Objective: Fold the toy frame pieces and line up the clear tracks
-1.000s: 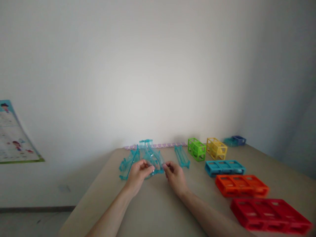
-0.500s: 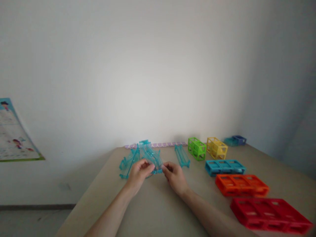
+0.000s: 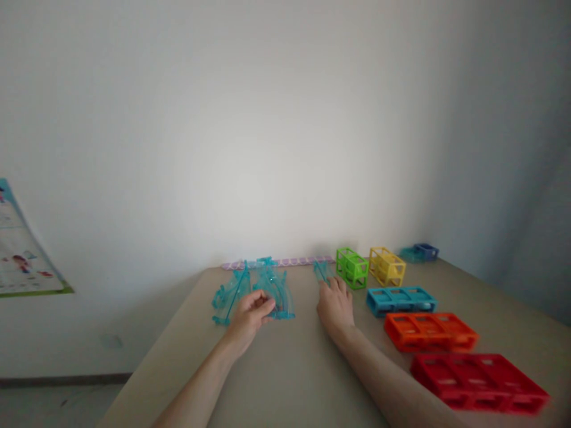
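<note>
1. We are keeping the left hand (image 3: 250,315) on the beige tabletop (image 3: 285,368), fingers curled and pinching the near edge of the cluster of clear teal plastic curved track pieces (image 3: 272,285); thumb is pressing against the fingertips w/ the plastic between.
2. The teal cluster is standing just past the left fingertips, fanning up and away from them toward the white wall (image 3: 250,119).
3. We are laying the right hand (image 3: 335,306) palm down, fingers stretched forward and loosely together, not pinching anything.
4. The right fingertips are touching or overlapping the near end of the straight clear teal plastic track piece (image 3: 320,268); can't tell if there's real contact, pic is blurred.
5. Just right of the right fingers: green open-frame plastic block (image 3: 352,267), then yellow open-frame plastic block (image 3: 387,266) beyond it.
6. Right of the wrist, nearer to us: blue flat plastic frame (image 3: 399,300), orange flat plastic frame (image 3: 430,331), red flat plastic frame (image 3: 479,383), in a row.
7. Far beyond the fingertips, a pale purple strip (image 3: 289,261) is lying along the wall edge.
8. A printed poster (image 3: 22,255) is hanging well left of the left hand.
</note>
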A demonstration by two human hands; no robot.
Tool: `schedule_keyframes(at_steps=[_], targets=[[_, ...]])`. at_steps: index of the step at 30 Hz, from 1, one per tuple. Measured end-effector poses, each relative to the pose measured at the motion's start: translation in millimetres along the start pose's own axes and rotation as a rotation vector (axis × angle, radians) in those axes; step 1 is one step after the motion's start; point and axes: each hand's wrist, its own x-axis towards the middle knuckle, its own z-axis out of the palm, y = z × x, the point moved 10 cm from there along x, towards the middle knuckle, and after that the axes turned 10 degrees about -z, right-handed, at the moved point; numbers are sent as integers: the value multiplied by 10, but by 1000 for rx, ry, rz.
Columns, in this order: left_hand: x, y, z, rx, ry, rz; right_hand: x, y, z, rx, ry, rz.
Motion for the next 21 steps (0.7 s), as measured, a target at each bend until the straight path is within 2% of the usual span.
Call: schedule_keyframes(at_steps=[7, 12, 14, 17, 19, 21], targets=[[-24, -3, 78, -23, -41, -33, -85, -23, -86, -68, -2, -1], [-26, -14, 93, -35, -51, -41, -128, -139, -347, 17, 112, -40], [-22, -20, 113, -22, -69, -37, -168, -334, -401, 181, 133, -151], [-17, 4, 140, -2, -103, 6, -289, -712, -257, 670, -3, -327], [-14, 30, 139, 29, -108, 43, -366, -870, -134, 896, -85, -350], [-12, 53, 134, 58, -105, 69, -384, -887, -76, 911, -76, -323]])
